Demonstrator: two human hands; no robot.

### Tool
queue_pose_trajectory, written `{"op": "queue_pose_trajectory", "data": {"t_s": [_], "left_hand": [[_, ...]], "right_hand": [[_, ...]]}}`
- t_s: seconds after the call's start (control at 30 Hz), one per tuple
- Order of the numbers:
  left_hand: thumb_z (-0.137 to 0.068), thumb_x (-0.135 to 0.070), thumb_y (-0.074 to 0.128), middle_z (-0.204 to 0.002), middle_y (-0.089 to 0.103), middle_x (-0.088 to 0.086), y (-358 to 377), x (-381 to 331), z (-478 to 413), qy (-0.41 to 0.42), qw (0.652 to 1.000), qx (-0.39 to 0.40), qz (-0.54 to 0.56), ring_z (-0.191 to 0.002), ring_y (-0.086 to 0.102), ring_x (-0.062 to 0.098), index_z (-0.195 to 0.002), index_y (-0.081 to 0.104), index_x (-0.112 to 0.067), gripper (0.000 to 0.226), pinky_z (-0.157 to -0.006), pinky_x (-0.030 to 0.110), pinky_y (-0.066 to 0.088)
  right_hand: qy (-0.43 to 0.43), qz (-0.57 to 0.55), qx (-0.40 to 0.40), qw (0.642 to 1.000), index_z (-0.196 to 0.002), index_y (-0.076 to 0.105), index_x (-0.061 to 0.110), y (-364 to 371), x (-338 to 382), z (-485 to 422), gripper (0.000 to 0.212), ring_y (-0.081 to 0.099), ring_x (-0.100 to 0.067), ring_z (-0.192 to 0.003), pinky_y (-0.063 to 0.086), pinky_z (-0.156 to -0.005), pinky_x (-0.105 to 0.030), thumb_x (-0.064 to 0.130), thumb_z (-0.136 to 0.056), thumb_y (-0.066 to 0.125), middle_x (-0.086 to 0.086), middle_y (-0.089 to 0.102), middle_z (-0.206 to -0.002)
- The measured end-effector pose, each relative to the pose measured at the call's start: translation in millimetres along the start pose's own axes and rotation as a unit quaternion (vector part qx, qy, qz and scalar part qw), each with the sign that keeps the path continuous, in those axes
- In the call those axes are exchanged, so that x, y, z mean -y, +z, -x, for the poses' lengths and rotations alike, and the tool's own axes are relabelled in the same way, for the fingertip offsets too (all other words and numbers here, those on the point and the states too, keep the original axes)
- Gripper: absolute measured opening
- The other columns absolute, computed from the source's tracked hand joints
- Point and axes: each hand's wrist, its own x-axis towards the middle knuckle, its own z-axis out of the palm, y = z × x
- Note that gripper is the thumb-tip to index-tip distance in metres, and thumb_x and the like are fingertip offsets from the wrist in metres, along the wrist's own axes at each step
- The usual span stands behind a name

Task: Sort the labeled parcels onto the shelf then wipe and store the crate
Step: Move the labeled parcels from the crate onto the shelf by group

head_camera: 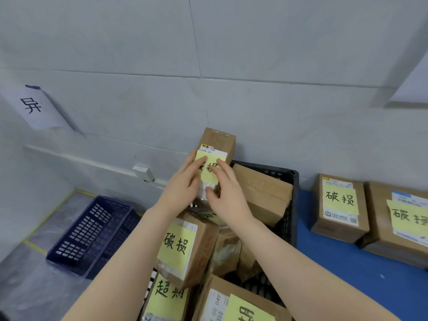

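Parcels (339,207) on blue surface (324,258), white wall (254,100)

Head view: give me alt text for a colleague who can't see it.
The left hand and right hand touch the yellow-noted front of an upright cardboard parcel at a black crate packed with more parcels. Two noted boxes sit on the blue surface at right; a blue basket sits on the floor at left.
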Motion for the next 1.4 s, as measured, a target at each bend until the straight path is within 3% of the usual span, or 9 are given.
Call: {"op": "queue_pose_trajectory", "data": {"t_s": [0.13, 0.2, 0.37, 0.8, 0.9, 1.07, 1.17, 1.3, 1.4], "left_hand": [[-0.097, -0.009, 0.036, -0.159, 0.018, -0.007, -5, -17, -3, 0.083, 0.991, -0.020, -0.099, -0.139, 0.031, 0.011, -0.145, 0.038, -0.025, 0.051, -0.108, 0.029, 0.026], [-0.098, -0.011, 0.035, -0.158, 0.018, -0.008, -8, -29, -1, 0.090, 0.988, -0.032, -0.119, -0.134, 0.036, 0.018, -0.147, 0.035, -0.024, 0.050, -0.103, 0.024, 0.024], [-0.094, -0.023, 0.027, -0.157, 0.022, -0.008, -17, -75, 6, 0.122, 0.979, -0.069, -0.150, -0.131, 0.034, 0.012, -0.147, 0.032, -0.020, 0.053, -0.096, 0.012, 0.017], [-0.094, -0.030, 0.024, -0.153, 0.029, -0.005, 81, -243, 72, 0.231, 0.968, -0.035, -0.092, -0.101, 0.043, 0.020, -0.142, 0.040, -0.011, 0.055, -0.092, 0.020, 0.028], [-0.094, -0.030, 0.025, -0.152, 0.033, -0.003, 120, -277, 101, 0.243, 0.967, -0.011, -0.072, -0.096, 0.045, 0.022, -0.139, 0.044, -0.008, 0.054, -0.091, 0.028, 0.036], [-0.092, -0.039, 0.022, -0.153, 0.023, -0.018, 186, -316, 168, 0.217, 0.976, 0.025, -0.018, -0.110, 0.038, 0.012, -0.142, 0.040, -0.020, 0.057, -0.093, 0.015, 0.032], [-0.088, -0.045, 0.016, -0.153, 0.012, -0.026, 230, -323, 208, 0.175, 0.983, 0.064, -0.001, -0.109, 0.033, 0.007, -0.144, 0.036, -0.027, 0.062, -0.083, 0.003, 0.027], [-0.087, -0.042, 0.015, -0.152, 0.013, -0.024, 285, -320, 241, 0.118, 0.988, 0.102, -0.006, -0.110, 0.030, 0.005, -0.143, 0.037, -0.026, 0.062, -0.083, 0.005, 0.024], [-0.096, -0.028, 0.034, -0.151, 0.018, -0.021, 313, -316, 252, 0.074, 0.989, 0.126, 0.019, -0.117, 0.030, 0.005, -0.142, 0.040, -0.025, 0.046, -0.093, 0.009, 0.024]], "right_hand": [[-0.010, -0.033, -0.035, 0.999, -0.140, 0.043, 0.025, -14, 10, 1, 0.051, 0.044, -0.012, -0.126, 0.041, -0.104, -0.035, 0.017, -0.090, 0.055, 0.017, 0.020, -0.153], [-0.018, -0.048, -0.051, 0.997, -0.138, 0.045, 0.025, -23, 15, 4, 0.051, 0.042, -0.010, -0.129, 0.041, -0.105, -0.037, 0.017, -0.089, 0.055, 0.018, 0.023, -0.152], [-0.056, -0.099, -0.112, 0.987, -0.134, 0.049, 0.025, -57, 31, 20, 0.049, 0.036, -0.001, -0.132, 0.042, -0.104, -0.039, 0.016, -0.086, 0.056, 0.020, 0.032, -0.145], [-0.057, -0.065, -0.265, 0.960, -0.126, 0.056, 0.024, -210, 2, 162, 0.043, 0.041, -0.005, -0.130, 0.045, -0.100, -0.028, 0.008, -0.087, 0.057, 0.020, 0.041, -0.137], [-0.034, -0.049, -0.277, 0.959, -0.125, 0.057, 0.022, -243, -14, 215, 0.042, 0.040, -0.003, -0.131, 0.040, -0.099, -0.015, 0.009, -0.086, 0.057, 0.018, 0.042, -0.137], [0.019, -0.024, -0.267, 0.963, -0.123, 0.059, 0.027, -274, -49, 307, 0.040, 0.040, -0.009, -0.133, 0.041, -0.104, -0.029, 0.014, -0.086, 0.057, 0.020, 0.042, -0.138], [0.058, -0.004, -0.244, 0.968, -0.126, 0.058, 0.033, -276, -78, 355, 0.040, 0.040, -0.008, -0.132, 0.039, -0.103, -0.027, 0.028, -0.087, 0.050, 0.020, 0.040, -0.140], [0.143, 0.044, -0.183, 0.972, -0.124, 0.051, 0.050, -273, -115, 395, 0.043, 0.039, -0.004, -0.128, 0.035, -0.099, -0.017, 0.040, -0.084, 0.041, 0.028, 0.034, -0.140], [0.189, 0.062, -0.142, 0.970, -0.126, 0.055, 0.040, -276, -137, 407, 0.046, 0.042, -0.004, -0.123, 0.037, -0.102, -0.021, 0.028, -0.083, 0.044, 0.027, 0.035, -0.140]]}}
